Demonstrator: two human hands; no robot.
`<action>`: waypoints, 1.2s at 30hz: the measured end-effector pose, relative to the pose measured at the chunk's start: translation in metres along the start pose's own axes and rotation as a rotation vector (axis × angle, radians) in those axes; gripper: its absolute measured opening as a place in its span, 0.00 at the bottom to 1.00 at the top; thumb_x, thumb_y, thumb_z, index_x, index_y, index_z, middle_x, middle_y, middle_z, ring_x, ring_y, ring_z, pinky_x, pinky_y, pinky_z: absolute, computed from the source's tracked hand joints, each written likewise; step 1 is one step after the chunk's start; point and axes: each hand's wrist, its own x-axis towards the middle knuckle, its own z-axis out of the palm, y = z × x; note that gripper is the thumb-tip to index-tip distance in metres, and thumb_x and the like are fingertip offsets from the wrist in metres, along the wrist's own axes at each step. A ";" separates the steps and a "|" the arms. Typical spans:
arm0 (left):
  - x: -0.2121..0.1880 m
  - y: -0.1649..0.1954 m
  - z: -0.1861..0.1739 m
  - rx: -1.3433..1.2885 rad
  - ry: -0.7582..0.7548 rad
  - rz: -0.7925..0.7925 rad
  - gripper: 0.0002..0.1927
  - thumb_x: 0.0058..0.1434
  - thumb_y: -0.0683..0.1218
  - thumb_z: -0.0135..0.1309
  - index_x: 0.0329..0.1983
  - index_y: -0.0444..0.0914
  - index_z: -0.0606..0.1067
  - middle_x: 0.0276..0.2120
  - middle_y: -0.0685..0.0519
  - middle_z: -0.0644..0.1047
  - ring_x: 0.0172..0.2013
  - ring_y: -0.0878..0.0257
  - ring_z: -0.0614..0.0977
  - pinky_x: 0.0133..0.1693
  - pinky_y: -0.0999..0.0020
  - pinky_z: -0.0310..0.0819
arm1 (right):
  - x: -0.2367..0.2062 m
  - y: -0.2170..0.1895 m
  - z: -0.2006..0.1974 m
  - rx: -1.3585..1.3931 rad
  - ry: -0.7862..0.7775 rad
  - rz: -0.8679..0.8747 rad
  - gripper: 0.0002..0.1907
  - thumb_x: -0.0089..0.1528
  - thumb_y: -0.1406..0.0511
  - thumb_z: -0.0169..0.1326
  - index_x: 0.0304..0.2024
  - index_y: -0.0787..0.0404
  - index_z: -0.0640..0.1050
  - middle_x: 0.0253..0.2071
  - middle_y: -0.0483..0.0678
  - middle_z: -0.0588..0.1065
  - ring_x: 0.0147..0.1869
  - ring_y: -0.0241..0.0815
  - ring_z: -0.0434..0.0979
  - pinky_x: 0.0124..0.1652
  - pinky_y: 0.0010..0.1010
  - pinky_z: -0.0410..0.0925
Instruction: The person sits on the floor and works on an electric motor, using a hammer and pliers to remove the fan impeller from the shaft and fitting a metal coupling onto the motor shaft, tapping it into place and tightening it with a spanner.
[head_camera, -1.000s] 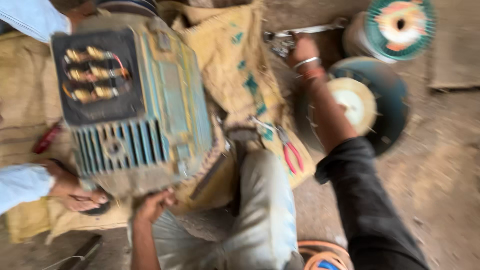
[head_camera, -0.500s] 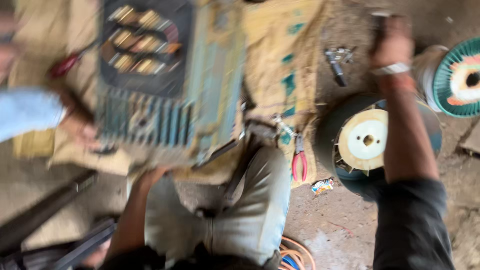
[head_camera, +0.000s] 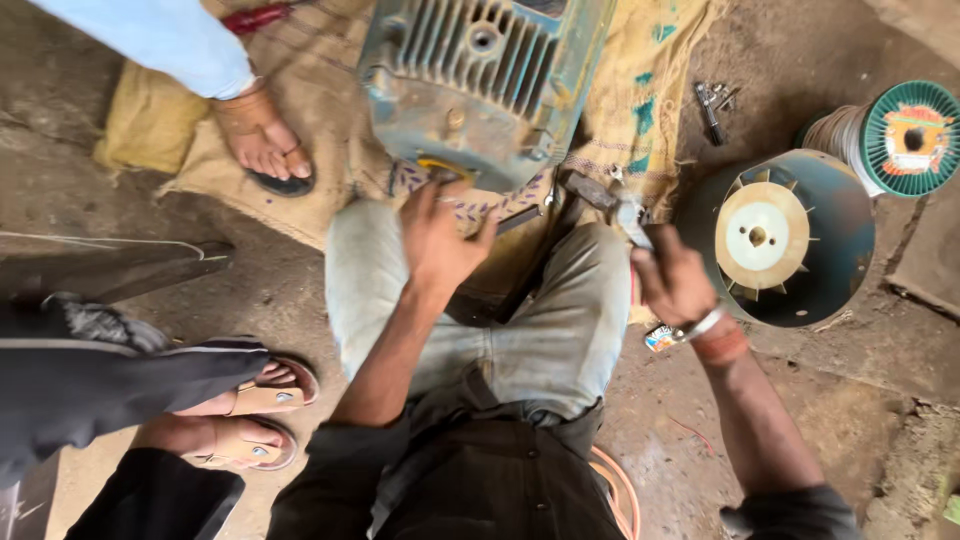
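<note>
By now the right hand (head_camera: 672, 282) had come back from the frame's right edge, fingers clamped on a grey metal hammer (head_camera: 612, 205), while the left hand (head_camera: 437, 238) gripped the finned blue-green motor housing (head_camera: 480, 75) at top centre over the burlap sack (head_camera: 640, 110).

Outdoor or workshop ground of bare, packed dirt floor (head_camera: 820, 400), brown and gritty, in soft, even daylight. A worn burlap sack (head_camera: 640, 110) with teal markings lies spread over it as a mat. At right stand a dark fan cover (head_camera: 790, 235) with a cream fan inside and a green wire spool (head_camera: 905, 135). Small bolts (head_camera: 712, 100) lie scattered nearby. No walls or windows show.
</note>
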 end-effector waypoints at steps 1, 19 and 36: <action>0.006 0.011 -0.008 -0.006 -0.007 0.043 0.30 0.53 0.55 0.74 0.54 0.42 0.75 0.52 0.45 0.76 0.53 0.44 0.77 0.56 0.48 0.71 | 0.003 -0.001 0.011 -0.057 0.005 -0.187 0.14 0.69 0.62 0.50 0.51 0.65 0.73 0.28 0.61 0.75 0.31 0.56 0.78 0.34 0.45 0.70; 0.077 -0.022 0.062 0.269 -0.014 0.347 0.42 0.45 0.68 0.71 0.56 0.41 0.76 0.60 0.48 0.62 0.51 0.48 0.67 0.51 0.54 0.73 | 0.078 -0.025 0.056 -0.444 0.268 -0.427 0.10 0.65 0.58 0.60 0.42 0.57 0.80 0.34 0.56 0.80 0.31 0.60 0.79 0.29 0.46 0.70; 0.066 0.008 0.045 0.344 0.062 0.259 0.39 0.45 0.66 0.71 0.54 0.42 0.76 0.65 0.47 0.63 0.64 0.38 0.64 0.59 0.39 0.58 | 0.015 0.022 -0.047 0.135 0.006 -0.131 0.12 0.63 0.64 0.61 0.44 0.68 0.81 0.34 0.52 0.81 0.36 0.43 0.79 0.38 0.31 0.72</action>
